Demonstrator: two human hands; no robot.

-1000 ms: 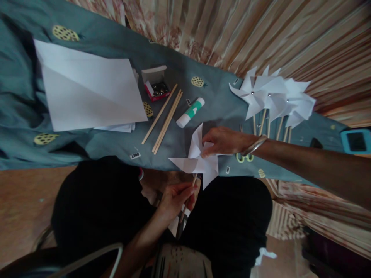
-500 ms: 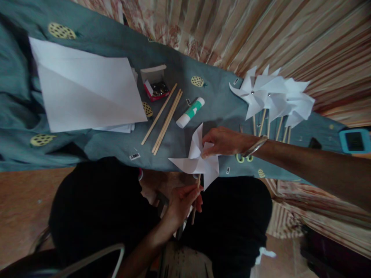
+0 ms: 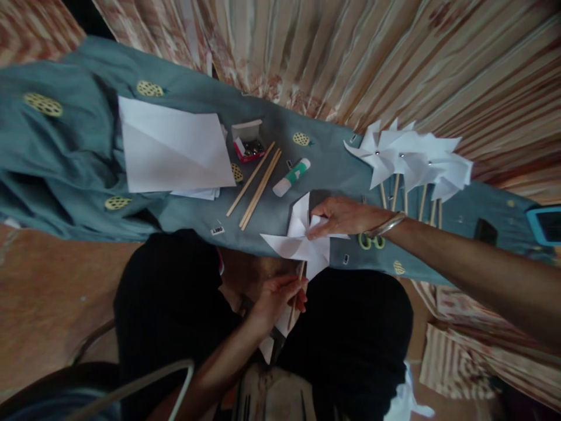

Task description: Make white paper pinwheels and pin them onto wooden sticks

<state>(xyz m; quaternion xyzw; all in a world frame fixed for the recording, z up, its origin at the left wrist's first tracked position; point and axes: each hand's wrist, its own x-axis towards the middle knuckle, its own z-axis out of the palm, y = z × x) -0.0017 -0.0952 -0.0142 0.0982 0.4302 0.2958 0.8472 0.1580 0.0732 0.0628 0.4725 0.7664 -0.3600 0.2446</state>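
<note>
A white paper pinwheel point(image 3: 298, 242) on a wooden stick point(image 3: 293, 310) is between my two hands, at the near edge of the cloth-covered table. My left hand point(image 3: 283, 295) is closed round the stick below the blades. With thumb and fingers, my right hand point(image 3: 335, 217) pinches the pinwheel near its centre, hiding part of the blades. Green-handled scissors point(image 3: 370, 241) lie beneath my right wrist, partly covered. Beyond the pinwheel rests a green and white glue stick point(image 3: 291, 176).
Loose wooden sticks point(image 3: 258, 193) lie left of the glue, beside an open red box point(image 3: 249, 151) of small metal pins. A stack of white paper point(image 3: 177, 149) is farther left. Several pinwheels point(image 3: 405, 152) lie at the back right. A blue-edged device point(image 3: 546, 225) sits at the far right.
The camera view has shifted, so the paper stack and box appear farther right and lower. Both hands keep hold of the pinwheel, nearly in the same pose.
</note>
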